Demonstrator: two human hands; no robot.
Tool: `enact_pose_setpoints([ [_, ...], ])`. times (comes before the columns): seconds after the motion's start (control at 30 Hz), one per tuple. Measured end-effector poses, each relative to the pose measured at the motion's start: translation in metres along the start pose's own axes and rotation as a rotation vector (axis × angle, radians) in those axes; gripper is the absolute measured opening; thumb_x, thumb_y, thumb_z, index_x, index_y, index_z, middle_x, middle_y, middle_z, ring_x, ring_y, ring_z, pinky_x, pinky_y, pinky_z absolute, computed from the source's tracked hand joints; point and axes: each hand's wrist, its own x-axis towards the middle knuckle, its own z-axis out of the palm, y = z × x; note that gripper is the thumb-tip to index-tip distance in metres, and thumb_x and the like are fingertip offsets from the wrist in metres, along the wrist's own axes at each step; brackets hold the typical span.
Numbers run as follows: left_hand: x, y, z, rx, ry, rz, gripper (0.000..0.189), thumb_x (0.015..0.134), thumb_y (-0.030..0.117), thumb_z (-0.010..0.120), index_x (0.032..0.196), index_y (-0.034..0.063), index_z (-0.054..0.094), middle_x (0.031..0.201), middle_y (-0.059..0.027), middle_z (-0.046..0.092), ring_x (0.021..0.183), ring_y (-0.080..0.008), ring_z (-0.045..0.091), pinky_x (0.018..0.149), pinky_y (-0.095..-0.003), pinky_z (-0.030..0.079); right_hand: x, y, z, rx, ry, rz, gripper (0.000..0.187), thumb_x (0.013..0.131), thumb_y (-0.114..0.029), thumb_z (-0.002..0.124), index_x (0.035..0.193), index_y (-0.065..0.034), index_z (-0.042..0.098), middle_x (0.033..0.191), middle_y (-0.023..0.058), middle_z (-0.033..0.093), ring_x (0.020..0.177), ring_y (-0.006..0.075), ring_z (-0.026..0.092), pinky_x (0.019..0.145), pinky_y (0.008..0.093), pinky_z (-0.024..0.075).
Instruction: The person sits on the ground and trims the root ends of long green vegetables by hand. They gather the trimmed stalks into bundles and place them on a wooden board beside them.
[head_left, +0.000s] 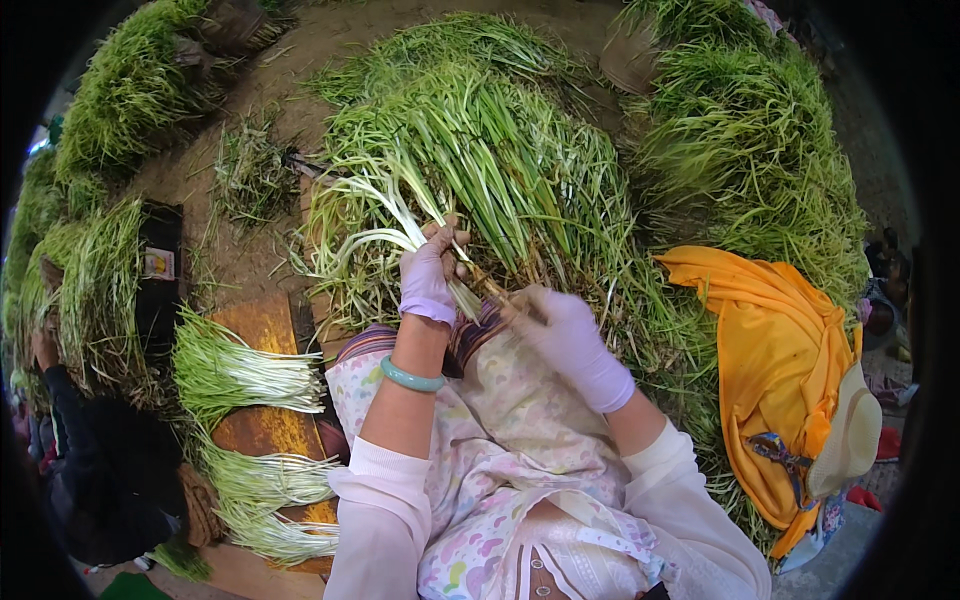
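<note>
My left hand (431, 270), in a pale purple glove with bare fingertips, grips a small bunch of long green stalks with white stems (397, 214), a leafy vegetable. One stalk with a brownish, unpeeled lower end (487, 285) slants from that hand towards my right. My right hand (562, 330), also gloved and blurred, pinches this brownish end above my lap. A large heap of untrimmed green stalks (480, 150) lies just beyond both hands. Across my knees spreads a patterned apron (540, 405).
Bundles of cleaned stalks (255, 367) rest on a rusty yellow board (274, 431) at my left. An orange cloth (780, 360) and a pale brimmed hat (847, 431) lie at my right. Another green heap (750, 150) stands behind them. Another person's dark sleeve (67, 397) shows far left.
</note>
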Motion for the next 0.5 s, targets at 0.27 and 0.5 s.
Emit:
enact_pose_setpoints([
  [0.27,-0.002,-0.008,0.009,0.05,-0.019,-0.032,0.016,0.089,0.019,0.066,0.098,0.0059,0.064,0.066,-0.0025,0.064,0.044,-0.008,0.047,0.035,-0.0235,0.036,0.115,0.013,0.04,0.557,-0.136,0.282,0.032,0.091,-0.032,0.062,0.099,-0.0016,0.067,0.079,0.0062,0.068,0.066,0.011,0.06,0.06,0.0276,0.0472],
  [0.5,0.005,-0.006,0.005,-0.105,0.007,-0.102,0.014,0.091,0.017,0.063,0.098,0.0052,0.063,0.067,-0.0032,0.063,0.041,-0.0083,0.044,0.036,-0.0234,0.036,0.105,0.009,0.049,1.042,0.017,0.291,0.023,0.093,-0.024,0.06,0.095,-0.0013,0.064,0.092,0.0079,0.069,0.073,0.01,0.058,0.065,0.0226,0.0469],
])
